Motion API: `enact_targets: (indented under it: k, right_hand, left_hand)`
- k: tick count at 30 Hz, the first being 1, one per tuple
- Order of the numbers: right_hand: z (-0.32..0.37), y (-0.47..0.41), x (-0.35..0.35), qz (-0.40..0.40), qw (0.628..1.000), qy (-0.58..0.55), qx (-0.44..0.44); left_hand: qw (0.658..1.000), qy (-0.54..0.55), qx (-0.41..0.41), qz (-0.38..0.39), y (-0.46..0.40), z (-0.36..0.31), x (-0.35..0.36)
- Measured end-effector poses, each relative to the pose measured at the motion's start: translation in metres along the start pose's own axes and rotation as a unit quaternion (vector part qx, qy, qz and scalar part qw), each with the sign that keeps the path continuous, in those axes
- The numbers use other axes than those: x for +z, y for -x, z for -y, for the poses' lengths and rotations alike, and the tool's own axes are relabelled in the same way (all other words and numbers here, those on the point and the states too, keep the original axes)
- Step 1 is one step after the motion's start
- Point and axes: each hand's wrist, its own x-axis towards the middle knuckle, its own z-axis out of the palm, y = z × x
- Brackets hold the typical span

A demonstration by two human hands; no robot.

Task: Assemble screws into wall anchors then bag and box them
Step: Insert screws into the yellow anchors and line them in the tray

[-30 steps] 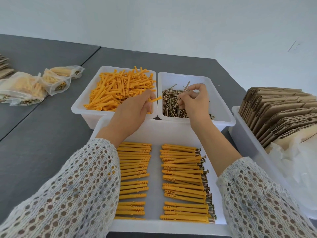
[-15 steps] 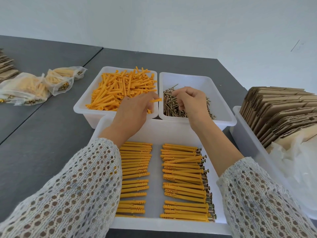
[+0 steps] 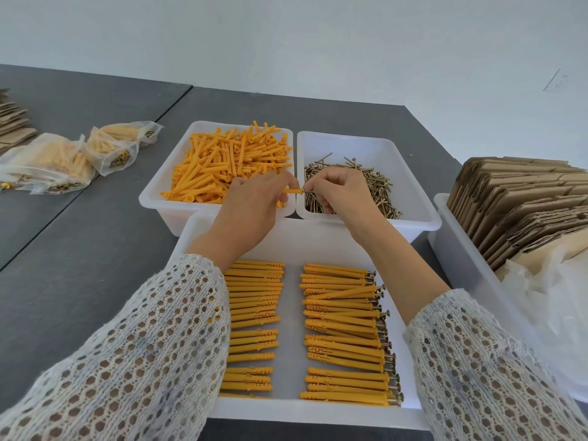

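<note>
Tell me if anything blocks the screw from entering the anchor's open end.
Nothing visible does. The screw in the right hand meets the mouth of the anchor held by the left hand, above the bins.

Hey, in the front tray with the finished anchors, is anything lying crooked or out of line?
Mostly tidy. In the front tray, one assembled anchor near the top of the right column lies slanted across its neighbours rather than parallel. The left column has a few uneven gaps. Nothing looks spilled or damaged.
</note>
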Motion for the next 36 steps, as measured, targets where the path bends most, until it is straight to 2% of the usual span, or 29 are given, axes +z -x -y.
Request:
enact_targets:
  k: [5,7,9,13,16,18,19,21,23,28,31,33,36]
  right_hand:
    - [-0.004,-0.001,0.007,0.021,0.999,0.046,-0.006]
    - [0.001,-0.006,0.013,0.014,1.0,0.025,0.01]
    - [0.008,-0.013,0.013,-0.006,0.997,-0.04,0.069]
    - [-0.001,-0.02,-0.008,-0.117,0.974,-0.156,0.118]
    - [-0.013,-0.025,-0.025,-0.208,0.945,-0.181,0.175]
    - [-0.017,-0.027,-0.031,-0.232,0.937,-0.192,0.178]
    - [-0.019,-0.028,-0.032,-0.234,0.938,-0.188,0.174]
    - [-0.022,-0.028,-0.031,-0.226,0.948,-0.15,0.165]
    - [-0.024,-0.028,-0.029,-0.213,0.961,-0.087,0.15]
    - [-0.032,-0.026,-0.026,-0.174,0.973,0.119,0.093]
    - [-0.037,-0.023,-0.027,-0.143,0.957,0.249,0.047]
    - [-0.039,-0.023,-0.029,-0.091,0.932,0.344,0.072]
    - [-0.035,-0.026,-0.03,0.036,0.857,0.482,0.18]
  left_hand:
    - [0.998,0.038,0.045,0.005,-0.001,-0.009,-0.003]
    - [0.996,0.061,0.057,0.01,0.0,-0.013,-0.001]
    - [0.993,0.111,0.042,0.008,0.0,-0.02,-0.001]
    - [0.97,0.244,-0.005,0.004,0.0,-0.036,-0.002]
    - [0.937,0.343,-0.03,0.052,0.003,-0.046,-0.005]
    - [0.937,0.332,-0.019,0.11,0.007,-0.05,-0.002]
    - [0.948,0.284,0.001,0.14,0.01,-0.051,0.001]
    - [0.971,0.128,0.061,0.195,0.015,-0.054,0.009]
    - [0.971,0.021,0.094,0.218,0.019,-0.063,0.02]
    - [0.961,-0.08,0.124,0.236,0.019,-0.09,0.044]
    - [0.962,-0.064,0.107,0.244,0.018,-0.087,0.044]
    - [0.977,-0.021,0.107,0.182,0.017,-0.079,0.037]
    - [0.993,0.028,0.114,0.009,0.008,-0.062,0.02]
